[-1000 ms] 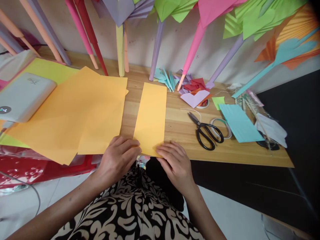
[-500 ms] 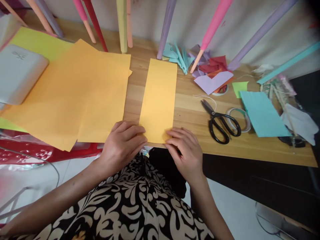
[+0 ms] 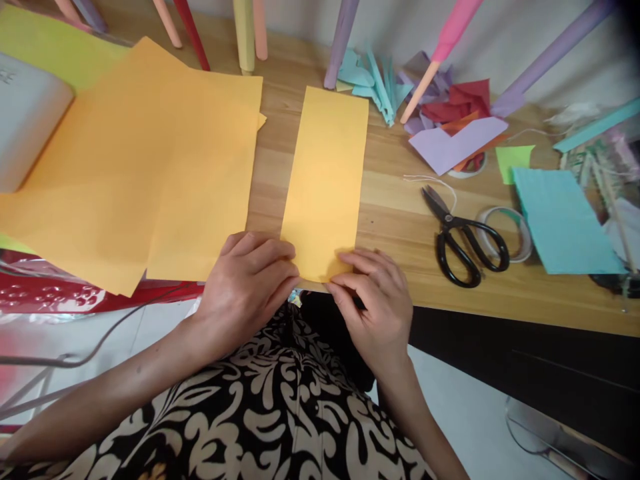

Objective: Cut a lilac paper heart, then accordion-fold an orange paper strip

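Note:
An orange-yellow paper strip [image 3: 325, 180] lies lengthwise on the wooden table, its near short end at the table's front edge. My left hand [image 3: 250, 277] pinches that end at its left corner, fingers bent together and thumb low. At the right corner my right hand [image 3: 375, 293] holds the same end between thumb and fingers. The near edge looks slightly curled between the hands. Larger orange paper sheets [image 3: 200, 167] lie just left of my left hand. To the right of my right hand are black-handled scissors [image 3: 450, 220], blades pointing away.
A roll of tape [image 3: 523, 243] sits by the scissors, beside a turquoise paper piece [image 3: 565, 220]. Paper scraps [image 3: 460, 143] and rolled paper sticks [image 3: 343, 40] line the wall. A pale box-like device [image 3: 30, 113] rests on the sheets at left.
The view has moved closer and tilted down, so the table things appear shifted outward. Both hands stay at the strip's near end, with only slight finger movement.

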Demonstrator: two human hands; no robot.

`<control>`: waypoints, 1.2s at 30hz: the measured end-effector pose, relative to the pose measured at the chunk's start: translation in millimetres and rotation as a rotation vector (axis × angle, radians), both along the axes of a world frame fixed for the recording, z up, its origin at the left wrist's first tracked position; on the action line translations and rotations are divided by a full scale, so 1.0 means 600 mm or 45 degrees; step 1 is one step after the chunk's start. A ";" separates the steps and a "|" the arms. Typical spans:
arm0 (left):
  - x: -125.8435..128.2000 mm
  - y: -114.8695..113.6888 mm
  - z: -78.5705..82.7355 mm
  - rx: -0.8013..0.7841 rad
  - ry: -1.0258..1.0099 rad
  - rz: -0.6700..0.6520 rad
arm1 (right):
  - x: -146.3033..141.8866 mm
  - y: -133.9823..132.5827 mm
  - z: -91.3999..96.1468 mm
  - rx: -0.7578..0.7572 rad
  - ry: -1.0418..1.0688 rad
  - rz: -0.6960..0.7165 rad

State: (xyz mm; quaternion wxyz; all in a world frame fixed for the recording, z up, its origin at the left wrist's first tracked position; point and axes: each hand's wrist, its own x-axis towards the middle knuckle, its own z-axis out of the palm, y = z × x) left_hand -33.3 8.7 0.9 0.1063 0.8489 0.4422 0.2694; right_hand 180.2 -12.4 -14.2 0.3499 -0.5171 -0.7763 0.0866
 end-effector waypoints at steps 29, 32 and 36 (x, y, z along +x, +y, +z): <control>0.009 0.011 0.007 -0.026 0.021 0.118 | -0.010 0.004 -0.003 0.030 -0.051 -0.157; 0.005 0.010 0.010 -0.013 0.034 0.126 | -0.006 0.004 0.000 0.028 -0.062 -0.165; -0.001 0.008 0.010 -0.011 0.050 0.133 | -0.002 0.004 0.003 0.019 -0.074 -0.174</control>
